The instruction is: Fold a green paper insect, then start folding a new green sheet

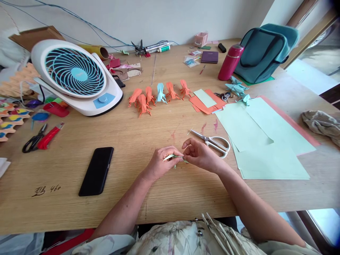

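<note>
Between my two hands is a small piece of folded pale green paper (170, 157), mostly hidden by my fingers. My left hand (162, 163) is closed around its left part, thumb below and fingers above. At its right end, my right hand (199, 156) pinches the paper with thumb and fingertips, while the index finger is raised. White-handled scissors (216, 141) lie just beyond my right hand. Farther back stand several folded orange paper figures (142, 105) with thin legs, and one light blue figure (160, 94) among them.
Large pale green sheets (271, 156) lie at right, near orange paper (202, 105). A phone (97, 171) lies at left, below a white fan (77, 78). Black scissors (34, 140) and a red cutter (50, 136) sit far left. A red bottle (230, 63) stands by a teal bag (262, 53).
</note>
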### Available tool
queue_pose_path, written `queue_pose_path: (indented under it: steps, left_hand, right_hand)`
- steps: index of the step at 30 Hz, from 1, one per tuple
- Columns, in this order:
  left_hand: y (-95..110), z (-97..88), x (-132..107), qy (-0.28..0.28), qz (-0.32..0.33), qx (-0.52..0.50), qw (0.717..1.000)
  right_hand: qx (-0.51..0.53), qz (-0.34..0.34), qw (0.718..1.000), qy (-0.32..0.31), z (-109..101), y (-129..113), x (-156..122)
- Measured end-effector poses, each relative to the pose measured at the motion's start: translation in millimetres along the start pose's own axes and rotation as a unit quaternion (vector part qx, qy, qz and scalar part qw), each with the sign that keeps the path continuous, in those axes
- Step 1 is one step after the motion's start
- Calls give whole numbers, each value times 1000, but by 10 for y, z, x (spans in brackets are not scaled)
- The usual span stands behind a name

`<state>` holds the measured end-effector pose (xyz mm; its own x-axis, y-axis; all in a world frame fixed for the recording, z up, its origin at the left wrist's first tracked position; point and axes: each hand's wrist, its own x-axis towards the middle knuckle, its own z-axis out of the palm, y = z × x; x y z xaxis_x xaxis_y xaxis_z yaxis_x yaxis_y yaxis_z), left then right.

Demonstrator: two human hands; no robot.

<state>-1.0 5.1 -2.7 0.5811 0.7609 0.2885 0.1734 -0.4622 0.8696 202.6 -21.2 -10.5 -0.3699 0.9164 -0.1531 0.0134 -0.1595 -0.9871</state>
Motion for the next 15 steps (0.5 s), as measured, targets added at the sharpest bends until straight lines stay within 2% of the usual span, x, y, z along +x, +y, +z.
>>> queue_pose_path:
  steps: [9,15]
  left_hand:
    - [16,-5,-2,10,-28,3,1000]
    - [21,-12,9,8,-13,-1,1000]
  right_hand:
    - [25,8,1000,-15,-44,-84,-19]
    - [34,15,999,-17,-45,-73,-8]
